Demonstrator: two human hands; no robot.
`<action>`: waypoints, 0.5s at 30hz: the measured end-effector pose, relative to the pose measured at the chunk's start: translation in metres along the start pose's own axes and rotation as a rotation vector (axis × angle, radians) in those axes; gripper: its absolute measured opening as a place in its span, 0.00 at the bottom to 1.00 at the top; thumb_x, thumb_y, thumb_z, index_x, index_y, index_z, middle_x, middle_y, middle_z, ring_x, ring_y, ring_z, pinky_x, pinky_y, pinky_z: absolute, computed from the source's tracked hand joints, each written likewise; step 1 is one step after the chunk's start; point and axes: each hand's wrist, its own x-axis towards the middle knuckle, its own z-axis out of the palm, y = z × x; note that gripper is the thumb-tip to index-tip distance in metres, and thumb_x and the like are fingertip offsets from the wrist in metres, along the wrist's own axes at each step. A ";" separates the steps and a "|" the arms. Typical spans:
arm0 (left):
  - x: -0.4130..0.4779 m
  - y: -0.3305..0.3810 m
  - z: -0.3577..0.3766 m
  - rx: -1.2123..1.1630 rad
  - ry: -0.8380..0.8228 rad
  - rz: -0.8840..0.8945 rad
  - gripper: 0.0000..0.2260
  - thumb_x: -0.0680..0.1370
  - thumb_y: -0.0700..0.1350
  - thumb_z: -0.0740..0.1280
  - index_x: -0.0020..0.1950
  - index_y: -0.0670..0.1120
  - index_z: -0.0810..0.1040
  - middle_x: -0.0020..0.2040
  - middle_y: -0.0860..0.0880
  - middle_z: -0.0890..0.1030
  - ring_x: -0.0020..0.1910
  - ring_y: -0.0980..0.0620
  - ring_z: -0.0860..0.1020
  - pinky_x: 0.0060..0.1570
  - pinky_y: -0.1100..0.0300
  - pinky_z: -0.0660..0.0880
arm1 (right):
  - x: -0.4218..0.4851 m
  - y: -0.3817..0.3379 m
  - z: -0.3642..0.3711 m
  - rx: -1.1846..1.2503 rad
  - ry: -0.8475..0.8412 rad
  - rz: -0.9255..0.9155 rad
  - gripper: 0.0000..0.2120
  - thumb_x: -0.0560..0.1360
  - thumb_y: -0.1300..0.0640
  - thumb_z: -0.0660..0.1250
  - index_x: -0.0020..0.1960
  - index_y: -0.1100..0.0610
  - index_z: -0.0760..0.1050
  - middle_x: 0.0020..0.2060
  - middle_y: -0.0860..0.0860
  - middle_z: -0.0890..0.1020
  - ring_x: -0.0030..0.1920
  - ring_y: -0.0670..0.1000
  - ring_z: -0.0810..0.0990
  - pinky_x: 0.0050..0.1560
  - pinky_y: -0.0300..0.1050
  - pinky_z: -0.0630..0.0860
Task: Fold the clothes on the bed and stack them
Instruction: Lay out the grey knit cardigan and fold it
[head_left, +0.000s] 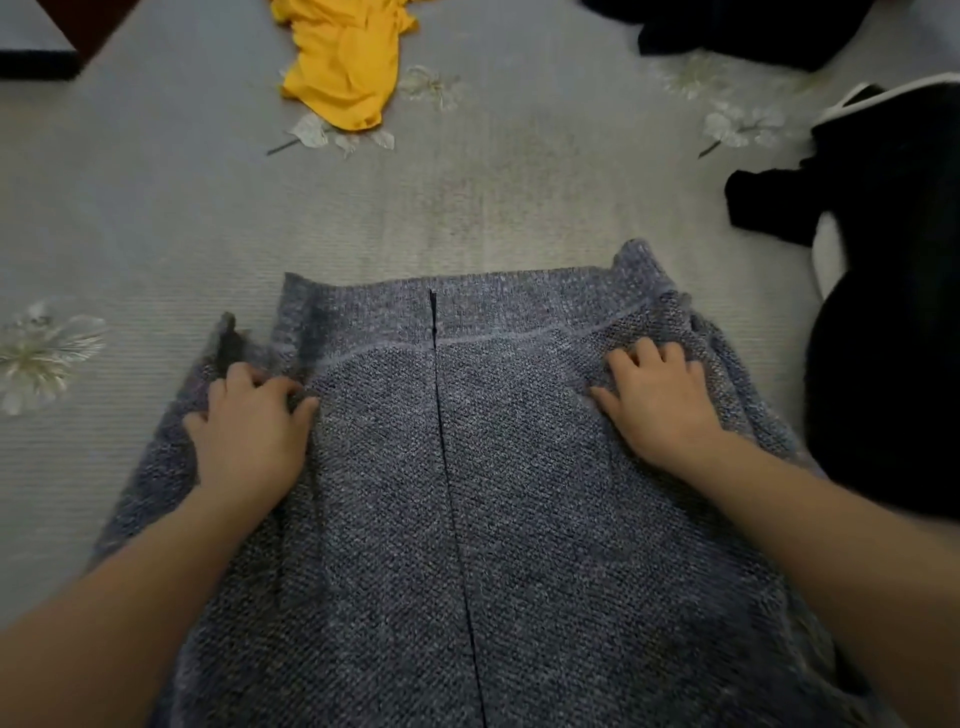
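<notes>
While the grey knit garment lies flat at the bed's near edge, left hand and right hand curl their fingers into its shoulders, apparently starting its fold; next, both sides should come inward. Farther off, the yellow garment and black clothes wait unfolded.

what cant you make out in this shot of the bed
All in the head view:
1. The grey knit garment: its lower part is cut off by the bottom edge.
2. The yellow garment: crumpled, with its top cut off by the upper edge.
3. The black clothes: they run off the right edge and are too dark to count the pieces.
4. The right hand: its fingertips sink into the knit folds, so gripping or pressing is unclear.
</notes>
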 end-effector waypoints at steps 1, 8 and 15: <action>0.001 0.002 -0.002 -0.024 0.016 0.002 0.14 0.80 0.52 0.62 0.59 0.46 0.79 0.57 0.43 0.69 0.61 0.40 0.66 0.59 0.39 0.62 | 0.001 -0.001 0.000 0.008 -0.009 0.001 0.16 0.81 0.47 0.55 0.63 0.55 0.68 0.60 0.56 0.71 0.62 0.59 0.67 0.61 0.58 0.63; 0.017 -0.006 -0.032 -0.377 0.383 -0.098 0.11 0.75 0.55 0.67 0.50 0.50 0.83 0.60 0.44 0.69 0.63 0.40 0.65 0.64 0.39 0.59 | 0.000 0.000 -0.024 0.507 0.556 0.004 0.08 0.81 0.54 0.55 0.44 0.54 0.65 0.36 0.50 0.72 0.37 0.56 0.71 0.45 0.52 0.65; -0.008 0.028 -0.010 -0.192 -0.012 -0.101 0.20 0.82 0.53 0.56 0.73 0.54 0.64 0.66 0.44 0.74 0.67 0.41 0.67 0.68 0.38 0.50 | -0.010 -0.013 -0.005 0.346 0.086 -0.052 0.17 0.79 0.56 0.58 0.67 0.53 0.71 0.60 0.57 0.79 0.60 0.59 0.76 0.61 0.51 0.68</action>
